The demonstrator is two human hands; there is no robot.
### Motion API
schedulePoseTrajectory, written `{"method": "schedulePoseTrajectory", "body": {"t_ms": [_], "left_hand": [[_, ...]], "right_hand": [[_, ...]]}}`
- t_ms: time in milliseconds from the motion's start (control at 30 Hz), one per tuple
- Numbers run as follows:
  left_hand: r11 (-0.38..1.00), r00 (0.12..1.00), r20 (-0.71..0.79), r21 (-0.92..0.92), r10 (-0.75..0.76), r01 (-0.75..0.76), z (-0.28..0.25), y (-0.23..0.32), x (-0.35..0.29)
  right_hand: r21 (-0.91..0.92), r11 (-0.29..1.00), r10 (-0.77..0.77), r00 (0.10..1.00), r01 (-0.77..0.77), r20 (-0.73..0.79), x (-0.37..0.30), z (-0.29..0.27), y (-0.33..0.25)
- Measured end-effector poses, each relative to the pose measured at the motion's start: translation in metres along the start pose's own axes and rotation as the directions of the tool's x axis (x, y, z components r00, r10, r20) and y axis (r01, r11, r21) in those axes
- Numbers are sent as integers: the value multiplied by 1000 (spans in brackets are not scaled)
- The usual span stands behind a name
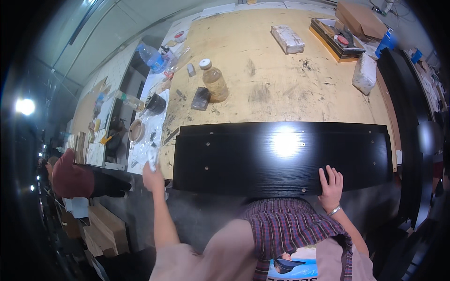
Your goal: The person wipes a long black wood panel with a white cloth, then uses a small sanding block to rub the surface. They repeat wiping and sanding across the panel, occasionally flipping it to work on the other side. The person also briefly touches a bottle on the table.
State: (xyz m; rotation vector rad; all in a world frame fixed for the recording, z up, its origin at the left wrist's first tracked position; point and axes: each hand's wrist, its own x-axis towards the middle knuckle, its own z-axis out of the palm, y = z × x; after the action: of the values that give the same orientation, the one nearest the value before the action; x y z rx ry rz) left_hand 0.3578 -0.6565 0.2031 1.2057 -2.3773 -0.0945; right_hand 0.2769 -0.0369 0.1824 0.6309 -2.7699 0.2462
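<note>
Two glossy black boards (253,173) lie along the near edge of the table, one overlapping the other, with small metal fittings set in their faces. My right hand (332,187) rests flat on the near right part of the front board, fingers stretched out and holding nothing. To the left of the boards, my left hand (152,178) is closed around a small white rag (153,161), slightly blurred, beside the plastic-covered strip of the table. What the rag is made of cannot be told for sure.
On the stained yellow tabletop (281,79) stand a bottle of yellowish liquid (215,84), a dark block (200,99) and white wrapped blocks (287,39). A box of tools (337,40) is at the far right. A black cup (155,103) and tape roll (136,130) sit left. A person (72,175) is at far left.
</note>
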Motion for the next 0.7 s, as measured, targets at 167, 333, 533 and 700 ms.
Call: {"method": "schedulePoseTrajectory", "body": {"t_ms": [167, 333, 533, 700], "left_hand": [[953, 980, 112, -238, -162, 185, -9, -50, -29], [854, 993, 116, -513, -32, 88, 6, -52, -42], [282, 935, 333, -892, -119, 353, -17, -33, -39], [-99, 868, 471, -882, -158, 460, -13, -13, -22]], "right_hand": [[9, 1000, -15, 1000, 14, 21, 3, -7, -3], [-22, 997, -72, 997, 72, -3, 8, -15, -3], [136, 979, -141, 986, 151, -84, 32, -74, 1], [101, 954, -259, 943, 284, -208, 74, -111, 14]]}}
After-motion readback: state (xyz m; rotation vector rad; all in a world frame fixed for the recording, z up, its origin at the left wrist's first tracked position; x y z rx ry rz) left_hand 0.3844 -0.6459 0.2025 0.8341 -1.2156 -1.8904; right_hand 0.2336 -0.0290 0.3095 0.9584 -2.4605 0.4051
